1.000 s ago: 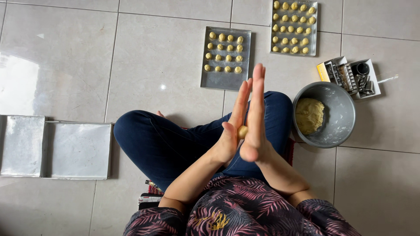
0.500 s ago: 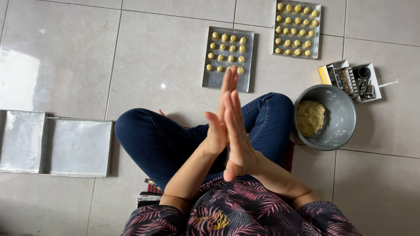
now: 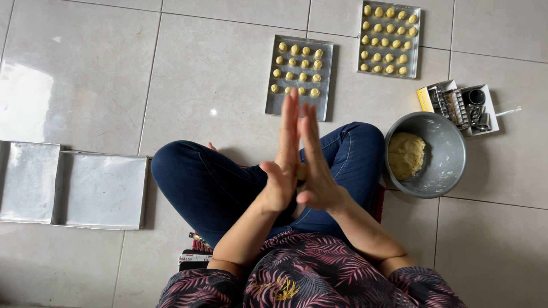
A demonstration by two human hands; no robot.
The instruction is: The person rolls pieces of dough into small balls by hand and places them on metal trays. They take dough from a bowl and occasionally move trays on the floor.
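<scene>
The fingers [image 3: 291, 122] of both hands are stretching out straight and flat, palms pressing against each other, so whatever may be lying between them is hidden; I cannot tell whether a piece of dough is sitting there. The left hand [image 3: 283, 159] is standing slightly higher, its fingertips reaching up toward the near edge of the closer baking tray [image 3: 274, 105], while the right hand [image 3: 315, 165] is leaning against it from the other side. Both hands are hovering above the person's crossed legs in blue jeans [image 3: 211, 182].

Just beyond the fingertips, the closer tray is carrying rows of small yellow dough balls [image 3: 299, 64] on its far part, its near part bare. A second tray [image 3: 418, 43] farther off and to the right is carrying more of the same balls. To the right of the right knee, a grey metal bowl [image 3: 442, 165] is holding a lump of yellow dough [image 3: 405, 155]. Behind the bowl, a small white box [image 3: 492, 122] is holding metal tools. Far to the left, two bare trays [image 3: 103, 191] are lying side by side on the tiled floor [image 3: 85, 74].
</scene>
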